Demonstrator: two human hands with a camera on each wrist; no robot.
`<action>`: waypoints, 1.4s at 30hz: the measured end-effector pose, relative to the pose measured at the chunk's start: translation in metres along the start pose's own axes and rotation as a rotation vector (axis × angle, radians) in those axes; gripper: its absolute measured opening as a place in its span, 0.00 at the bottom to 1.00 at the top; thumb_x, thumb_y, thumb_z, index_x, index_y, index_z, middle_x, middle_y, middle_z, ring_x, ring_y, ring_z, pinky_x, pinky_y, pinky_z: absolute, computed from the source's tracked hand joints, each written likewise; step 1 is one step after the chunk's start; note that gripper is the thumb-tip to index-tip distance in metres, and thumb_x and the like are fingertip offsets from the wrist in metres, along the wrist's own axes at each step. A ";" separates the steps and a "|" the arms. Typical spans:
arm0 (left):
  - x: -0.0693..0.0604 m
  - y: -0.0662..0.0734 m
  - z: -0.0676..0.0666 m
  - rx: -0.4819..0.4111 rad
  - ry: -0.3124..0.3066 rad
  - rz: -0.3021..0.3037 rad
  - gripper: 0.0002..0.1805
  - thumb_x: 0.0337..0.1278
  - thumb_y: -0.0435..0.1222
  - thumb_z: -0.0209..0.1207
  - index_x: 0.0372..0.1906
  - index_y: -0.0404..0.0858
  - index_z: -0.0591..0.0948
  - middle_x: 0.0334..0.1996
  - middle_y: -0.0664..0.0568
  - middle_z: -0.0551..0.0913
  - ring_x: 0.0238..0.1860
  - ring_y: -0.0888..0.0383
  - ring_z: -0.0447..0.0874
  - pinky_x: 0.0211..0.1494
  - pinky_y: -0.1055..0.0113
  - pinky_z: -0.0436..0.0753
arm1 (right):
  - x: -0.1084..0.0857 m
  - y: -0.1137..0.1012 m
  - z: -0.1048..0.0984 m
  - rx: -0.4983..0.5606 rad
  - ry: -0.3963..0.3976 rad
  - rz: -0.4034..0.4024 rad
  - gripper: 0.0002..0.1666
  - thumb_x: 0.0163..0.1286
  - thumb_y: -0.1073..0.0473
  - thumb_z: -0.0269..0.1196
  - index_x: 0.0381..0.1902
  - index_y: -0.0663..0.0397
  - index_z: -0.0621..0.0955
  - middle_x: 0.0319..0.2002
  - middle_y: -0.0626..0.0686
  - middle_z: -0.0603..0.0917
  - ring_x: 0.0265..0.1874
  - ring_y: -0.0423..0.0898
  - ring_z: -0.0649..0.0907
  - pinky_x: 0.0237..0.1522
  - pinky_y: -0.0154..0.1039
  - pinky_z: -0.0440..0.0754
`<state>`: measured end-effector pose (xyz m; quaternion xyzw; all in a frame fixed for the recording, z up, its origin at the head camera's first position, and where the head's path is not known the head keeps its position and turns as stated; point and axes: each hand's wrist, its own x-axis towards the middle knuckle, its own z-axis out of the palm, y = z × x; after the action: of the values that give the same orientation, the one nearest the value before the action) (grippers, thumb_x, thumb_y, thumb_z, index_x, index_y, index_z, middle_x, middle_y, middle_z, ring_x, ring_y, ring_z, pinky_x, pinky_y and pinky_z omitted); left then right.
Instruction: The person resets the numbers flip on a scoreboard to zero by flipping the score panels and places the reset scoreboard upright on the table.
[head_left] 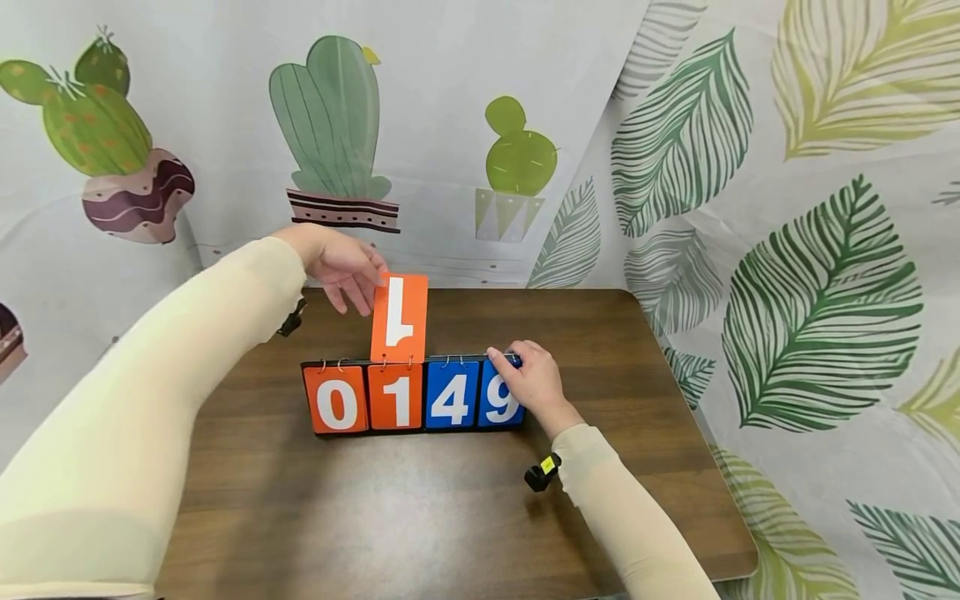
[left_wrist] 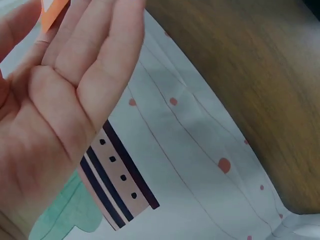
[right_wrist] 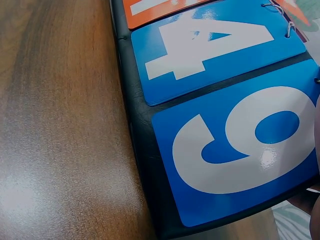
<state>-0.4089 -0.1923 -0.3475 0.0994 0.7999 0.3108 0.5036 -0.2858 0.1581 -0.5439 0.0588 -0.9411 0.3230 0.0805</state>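
1. A person's left hand [head_left: 348, 268] pinches one raised orange card [head_left: 382, 329] near its upper left corner, the card's white 1 upside down, the remaining fingers reaching out to the card's left
2. The right hand [head_left: 536, 385] grips the right end of one black flip scoreboard [head_left: 423, 400], its thumb laid over the top edge
3. Four cards face the person in a row, two orange and two blue: an orange 0 card [head_left: 337, 400], an orange 1 card [head_left: 396, 397], a blue 4 card [head_left: 452, 395] and a blue 9 card [head_left: 500, 402], the last partly covered by the hand
4. Metal rings [head_left: 341, 363] line the scoreboard's top edge, and the raised card stands above the orange 1 card
5. The scoreboard rests on one brown table [head_left: 375, 508], with wood surface stretching toward the person and room between its right end and the table's right edge; the far right corner is rounded
6. Two pale sleeves [head_left: 135, 433] enter from below, one black wrist device [head_left: 540, 475] beside each cuff
7. Beyond the table's far edge, a printed backdrop [head_left: 450, 50] shows three whole potted cacti and many leaves
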 end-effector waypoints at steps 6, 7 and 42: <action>-0.015 -0.007 0.007 0.026 0.008 0.094 0.15 0.80 0.41 0.49 0.60 0.37 0.74 0.60 0.37 0.84 0.61 0.44 0.85 0.62 0.45 0.83 | 0.000 0.000 0.000 0.005 0.016 -0.003 0.32 0.71 0.24 0.54 0.35 0.43 0.83 0.39 0.47 0.84 0.39 0.47 0.82 0.39 0.46 0.88; -0.018 -0.008 0.009 0.033 0.022 0.108 0.16 0.80 0.41 0.49 0.60 0.36 0.75 0.59 0.37 0.84 0.61 0.45 0.86 0.62 0.45 0.83 | 0.000 0.000 0.001 0.004 0.015 -0.004 0.32 0.71 0.24 0.54 0.35 0.43 0.83 0.39 0.47 0.84 0.39 0.47 0.82 0.39 0.46 0.88; -0.033 -0.088 0.176 0.804 0.701 0.768 0.30 0.63 0.28 0.62 0.70 0.44 0.78 0.66 0.48 0.82 0.62 0.50 0.84 0.57 0.57 0.85 | 0.001 0.004 0.004 0.003 0.032 -0.040 0.36 0.70 0.20 0.50 0.32 0.44 0.83 0.38 0.48 0.84 0.38 0.49 0.82 0.41 0.48 0.86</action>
<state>-0.2270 -0.2073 -0.4277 0.4511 0.8781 0.1592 -0.0099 -0.2878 0.1585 -0.5491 0.0725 -0.9379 0.3237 0.1018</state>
